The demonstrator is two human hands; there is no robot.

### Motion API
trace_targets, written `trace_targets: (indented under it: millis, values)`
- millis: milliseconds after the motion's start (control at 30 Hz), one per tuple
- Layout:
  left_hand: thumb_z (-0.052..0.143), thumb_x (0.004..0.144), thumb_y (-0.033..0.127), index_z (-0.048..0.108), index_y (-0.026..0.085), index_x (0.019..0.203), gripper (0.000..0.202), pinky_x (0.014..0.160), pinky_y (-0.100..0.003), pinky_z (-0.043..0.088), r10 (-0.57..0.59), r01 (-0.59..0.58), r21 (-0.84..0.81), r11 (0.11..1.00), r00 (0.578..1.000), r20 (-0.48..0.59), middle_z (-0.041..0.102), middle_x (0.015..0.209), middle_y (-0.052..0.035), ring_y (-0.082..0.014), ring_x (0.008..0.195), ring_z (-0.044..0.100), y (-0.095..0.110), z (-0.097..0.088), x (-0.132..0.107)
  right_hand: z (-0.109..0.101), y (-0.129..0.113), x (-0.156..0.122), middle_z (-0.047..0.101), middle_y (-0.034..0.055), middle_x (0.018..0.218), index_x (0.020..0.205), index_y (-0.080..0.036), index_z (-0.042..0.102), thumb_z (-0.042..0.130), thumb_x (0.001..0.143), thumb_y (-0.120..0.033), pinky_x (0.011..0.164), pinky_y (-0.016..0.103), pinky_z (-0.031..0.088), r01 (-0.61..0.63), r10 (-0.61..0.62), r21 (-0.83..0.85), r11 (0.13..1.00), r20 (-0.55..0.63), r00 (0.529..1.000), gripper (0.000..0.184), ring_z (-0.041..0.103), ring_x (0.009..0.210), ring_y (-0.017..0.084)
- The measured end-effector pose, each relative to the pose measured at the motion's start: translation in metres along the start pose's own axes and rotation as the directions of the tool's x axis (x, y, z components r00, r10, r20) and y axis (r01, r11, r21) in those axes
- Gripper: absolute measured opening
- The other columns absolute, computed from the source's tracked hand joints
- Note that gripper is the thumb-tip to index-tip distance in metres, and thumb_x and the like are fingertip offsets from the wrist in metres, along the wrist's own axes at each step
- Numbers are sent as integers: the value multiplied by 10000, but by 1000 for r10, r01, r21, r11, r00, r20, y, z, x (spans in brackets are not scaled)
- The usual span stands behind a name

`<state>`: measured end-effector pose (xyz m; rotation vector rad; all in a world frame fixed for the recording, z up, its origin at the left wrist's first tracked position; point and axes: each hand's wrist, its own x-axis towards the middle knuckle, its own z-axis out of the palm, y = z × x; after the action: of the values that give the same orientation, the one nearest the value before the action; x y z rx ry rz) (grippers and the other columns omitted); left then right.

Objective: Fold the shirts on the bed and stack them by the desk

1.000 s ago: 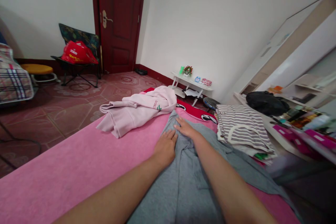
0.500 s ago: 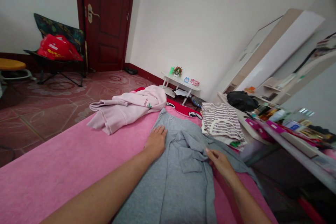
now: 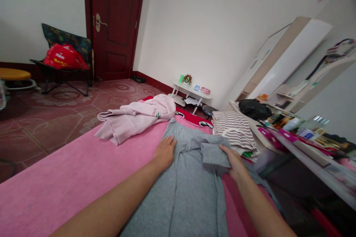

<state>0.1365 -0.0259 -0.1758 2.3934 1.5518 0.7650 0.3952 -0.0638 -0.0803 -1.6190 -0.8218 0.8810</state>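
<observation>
A grey long-sleeved top point(image 3: 191, 192) lies spread lengthwise over the pink bed cover point(image 3: 83, 177). My left hand point(image 3: 165, 152) rests flat on the top's left edge, fingers stretched out. On the other side, my right hand point(image 3: 232, 161) pinches a folded-over sleeve point(image 3: 215, 154) between thumb and fingers; its cuff end lies across the body of the top. Some of the right fingers are hidden under the cloth. Beyond my left hand a pale pink sweatshirt point(image 3: 141, 116) lies loosely folded. Past my right hand is a folded striped garment point(image 3: 233, 127) on a pile.
A dressing table point(image 3: 303, 152) crowded with bottles and boxes, with a black bag point(image 3: 255, 109) on it, runs along the right. Ahead stands a low white table point(image 3: 191, 90). A folding chair point(image 3: 66, 35) holding a red bag point(image 3: 65, 57) is at the left by the door point(image 3: 116, 26).
My right hand has lifted the bunched sleeve slightly and straightened it, so its cuff now lies flatter and farther right. My left hand stays on the top. The view has tilted up slightly.
</observation>
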Motion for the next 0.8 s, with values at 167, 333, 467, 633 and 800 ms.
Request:
trace_targets:
  millis: [167,333,467,633,800]
  values:
    - [424,773,66,539,117,1308,550,1144,-459,208,-24,18,-167,986,999,-32,428,1450,-125,-273,1357,344,-1,0,-1,-26,-8,19,644,-17,583,785,-180,607,720,571,-121,458,252,488,-205,228,218,954,-86,970,250,586,472,149]
    - [465,753,63,607,146,1221,496,1126,-412,269,-66,32,-323,946,993,-95,530,1363,-106,-249,1291,436,-2,-2,1,-35,-54,4,700,30,773,1038,-186,651,666,484,-64,520,297,533,100,-79,132,986,-161,984,567,637,566,184]
    - [413,888,213,583,110,1221,388,1063,-356,374,-189,81,-496,864,967,-171,602,1262,-121,-220,1199,524,-8,-10,5,-9,-102,-75,687,66,1050,1206,-250,618,669,554,-141,669,317,546,623,-550,-188,760,325,769,663,675,849,238]
    - [228,978,416,543,102,1225,509,936,-377,485,-338,124,-695,708,924,-180,645,1179,-132,-216,1060,619,-22,-19,11,52,-55,-176,695,29,1027,1282,-307,544,564,676,-90,643,232,501,959,-362,-260,115,888,284,644,675,790,173]
    - [434,918,397,569,112,1184,412,932,-384,488,-342,93,-786,612,927,-157,662,1140,-127,-226,1053,626,-31,-12,17,83,32,-198,665,-9,747,1168,-298,539,587,816,-213,441,212,362,940,-364,-285,-186,909,203,366,618,601,157]
